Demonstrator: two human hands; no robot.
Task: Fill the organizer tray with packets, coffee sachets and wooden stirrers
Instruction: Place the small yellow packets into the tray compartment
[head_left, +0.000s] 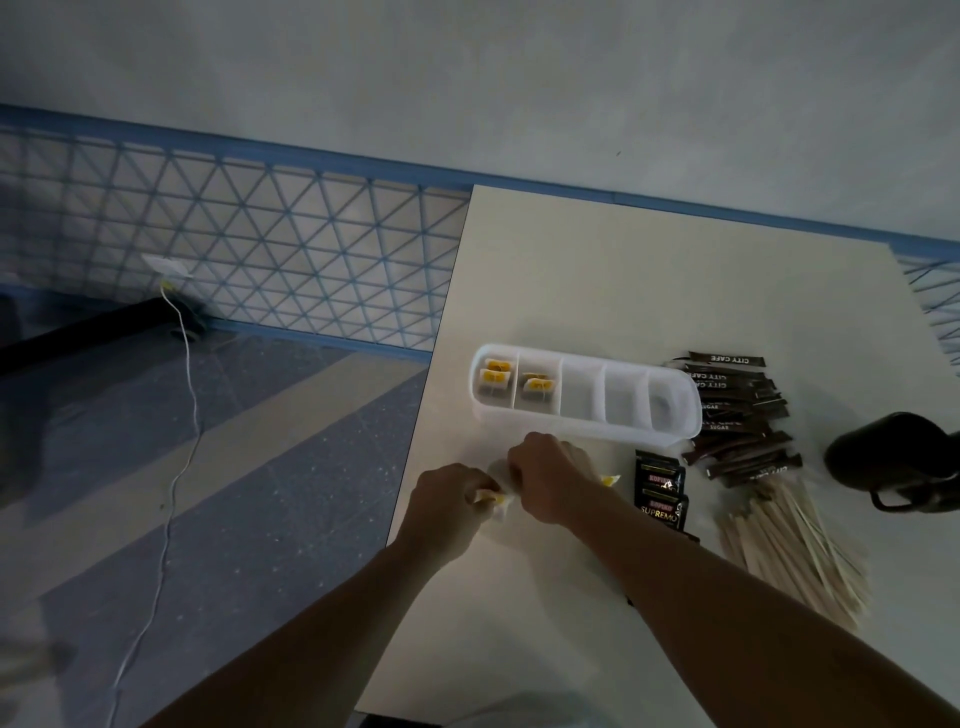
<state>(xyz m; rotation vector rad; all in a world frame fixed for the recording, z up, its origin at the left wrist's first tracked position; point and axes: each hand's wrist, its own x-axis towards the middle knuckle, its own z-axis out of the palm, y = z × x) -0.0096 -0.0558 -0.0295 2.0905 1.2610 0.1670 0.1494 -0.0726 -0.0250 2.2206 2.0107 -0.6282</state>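
A white organizer tray (675, 434) lies across the table, with tea bags (494, 376) bearing yellow tags in its two leftmost compartments; the others look empty. In front of the tray, my left hand (447, 506) and my right hand (553, 480) both pinch a white tea bag with a yellow tag (496, 500) just above the table. Another yellow tag (610, 480) peeks out right of my right hand. Black coffee sachets (661, 491) lie to the right, then brown sugar sticks (737, 415) and a heap of wooden stirrers (795, 551).
A dark mug (893, 460) lies at the table's right edge. The table's left edge (415, 447) runs close by my left hand, with floor and a white cable (179, 415) beyond. A blue lattice fence stands behind.
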